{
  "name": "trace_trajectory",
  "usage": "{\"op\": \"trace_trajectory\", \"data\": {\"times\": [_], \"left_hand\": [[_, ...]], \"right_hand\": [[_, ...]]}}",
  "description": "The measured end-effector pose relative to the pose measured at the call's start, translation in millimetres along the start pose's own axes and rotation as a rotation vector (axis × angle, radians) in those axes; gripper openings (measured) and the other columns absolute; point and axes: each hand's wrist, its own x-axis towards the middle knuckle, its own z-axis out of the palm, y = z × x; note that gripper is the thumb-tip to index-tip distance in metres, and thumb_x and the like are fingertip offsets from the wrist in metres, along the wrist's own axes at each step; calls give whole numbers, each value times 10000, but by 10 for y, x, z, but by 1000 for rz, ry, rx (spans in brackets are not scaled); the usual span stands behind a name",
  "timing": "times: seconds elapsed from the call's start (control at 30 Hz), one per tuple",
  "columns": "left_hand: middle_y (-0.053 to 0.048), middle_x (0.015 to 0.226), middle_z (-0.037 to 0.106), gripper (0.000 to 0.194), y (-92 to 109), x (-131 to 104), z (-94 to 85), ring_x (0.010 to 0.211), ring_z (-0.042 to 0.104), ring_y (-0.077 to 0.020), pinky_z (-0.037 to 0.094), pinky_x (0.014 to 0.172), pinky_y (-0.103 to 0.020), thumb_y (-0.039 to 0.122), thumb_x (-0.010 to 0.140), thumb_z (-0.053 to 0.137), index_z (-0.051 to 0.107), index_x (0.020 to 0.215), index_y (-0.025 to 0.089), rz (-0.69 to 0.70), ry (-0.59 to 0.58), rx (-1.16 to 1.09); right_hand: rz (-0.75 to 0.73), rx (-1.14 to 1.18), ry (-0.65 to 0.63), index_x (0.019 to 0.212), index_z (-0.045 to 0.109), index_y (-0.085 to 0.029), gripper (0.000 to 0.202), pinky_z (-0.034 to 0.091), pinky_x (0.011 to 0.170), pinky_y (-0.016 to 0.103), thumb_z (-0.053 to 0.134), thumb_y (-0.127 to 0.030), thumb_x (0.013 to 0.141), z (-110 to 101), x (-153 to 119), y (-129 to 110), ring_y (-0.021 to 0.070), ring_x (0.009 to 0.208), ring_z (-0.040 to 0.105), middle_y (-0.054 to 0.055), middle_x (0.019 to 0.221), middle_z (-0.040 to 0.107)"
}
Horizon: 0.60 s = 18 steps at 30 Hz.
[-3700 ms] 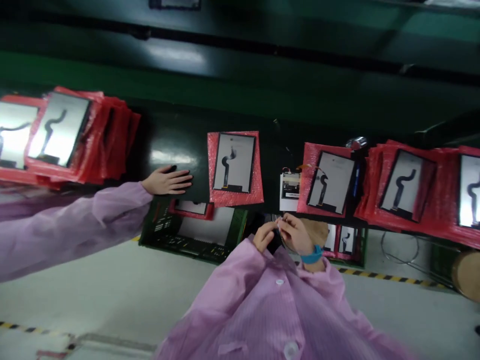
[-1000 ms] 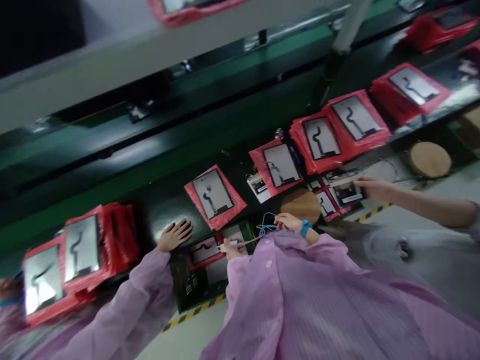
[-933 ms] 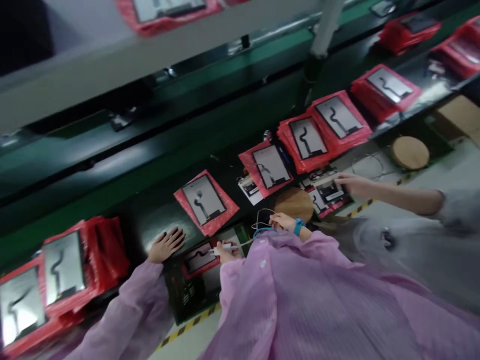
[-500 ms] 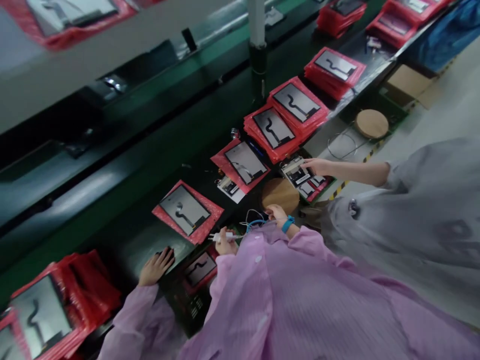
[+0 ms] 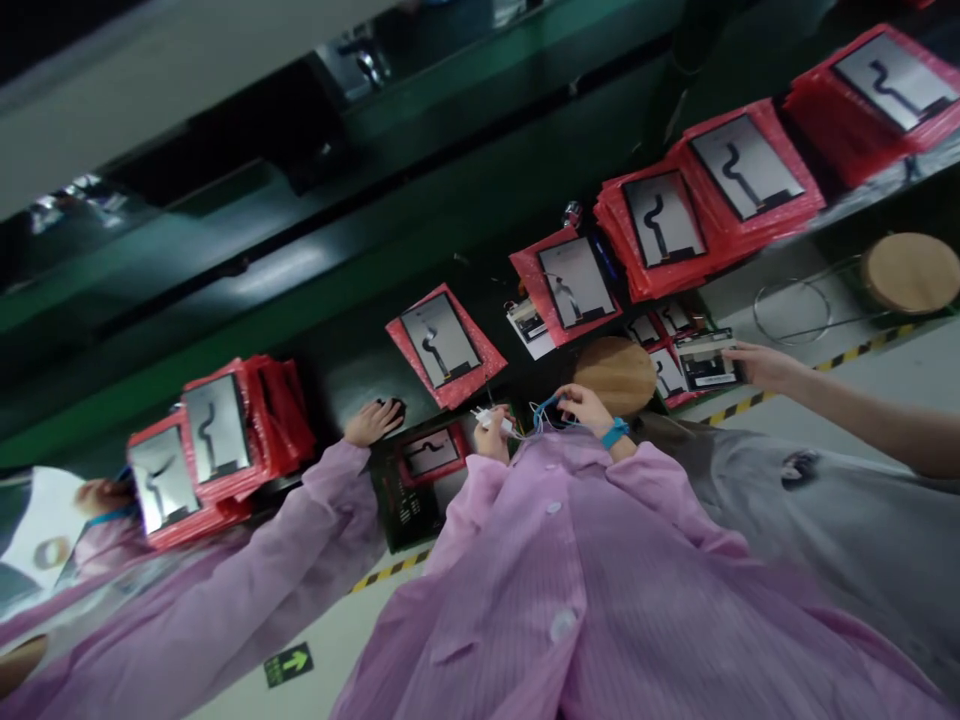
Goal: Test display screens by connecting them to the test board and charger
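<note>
My left hand (image 5: 491, 432) pinches a small white plug (image 5: 482, 413) at the end of a thin cable. My right hand (image 5: 587, 405), with a blue wrist strap (image 5: 615, 434), holds the blue and white cable loops (image 5: 541, 413) just in front of my pink coat. Both hands hover at the near edge of the dark work table (image 5: 330, 345). Closest on the table lies a display panel on red bubble wrap (image 5: 442, 345). A second panel on red wrap (image 5: 574, 283) lies to its right.
A co-worker's hand (image 5: 373, 420) in a pink sleeve rests on the table at left. A person in grey at right holds a panel (image 5: 705, 362). Red stacks of panels (image 5: 217, 430) (image 5: 750, 165), a green crate (image 5: 409, 500) and round wooden stools (image 5: 615, 373) (image 5: 910, 270) surround me.
The view has swung and tilted. My hands came closer together with the plug and cable. The person in grey still reaches toward the panels at right.
</note>
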Motion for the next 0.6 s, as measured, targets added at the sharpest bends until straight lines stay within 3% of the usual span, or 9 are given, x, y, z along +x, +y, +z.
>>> {"op": "trace_trajectory", "data": {"times": [0.1, 0.17, 0.27, 0.4, 0.53, 0.6], "left_hand": [[-132, 1287, 634, 228, -59, -1, -9, 1477, 262, -274, 211, 1157, -590, 151, 895, 443, 669, 930, 143, -27, -29, -16], [-139, 1309, 622, 216, -76, 2, -21, 1480, 252, -268, 212, 1159, -583, 147, 896, 446, 657, 940, 124, -38, -29, -16], [-151, 1339, 603, 181, -49, 15, -33, 1475, 239, -265, 62, 1198, -556, 160, 876, 524, 648, 985, 85, -26, -21, 27], [-169, 1285, 631, 208, 36, 28, -16, 1470, 240, -312, -91, 1192, -554, 214, 858, 560, 675, 998, 112, 46, -37, 160], [-172, 1240, 657, 288, 67, 21, -4, 1464, 258, -410, -80, 1171, -643, 395, 874, 529, 716, 1008, 222, 141, -54, 311], [-162, 1205, 681, 340, 69, 18, -6, 1441, 298, -447, -29, 1156, -696, 504, 873, 487, 730, 959, 283, 189, -60, 378]], "right_hand": [[-81, 72, 186, 1034, 510, -215, 296, 411, 540, 212, 434, -389, 808, -13, 9, -129, 92, 588, 541, -9, 802, 585], [-120, 71, 263, 1088, 493, -228, 337, 380, 514, 211, 391, -416, 828, -63, -51, -220, 99, 591, 535, -5, 813, 583], [-139, -19, 310, 1082, 545, -213, 339, 375, 521, 232, 410, -394, 829, -186, -213, -328, 110, 549, 500, -14, 725, 569], [-108, -234, 379, 907, 659, -183, 194, 434, 692, 298, 584, -296, 769, -329, -473, -334, 165, 660, 550, 9, 653, 570], [-37, -364, 476, 912, 663, -154, 142, 434, 872, 378, 627, -196, 782, -335, -662, -235, 265, 974, 595, 135, 947, 656], [-60, -380, 435, 955, 669, -139, 181, 432, 924, 388, 664, -197, 784, -292, -708, -216, 284, 1075, 577, 175, 1095, 643]]}}
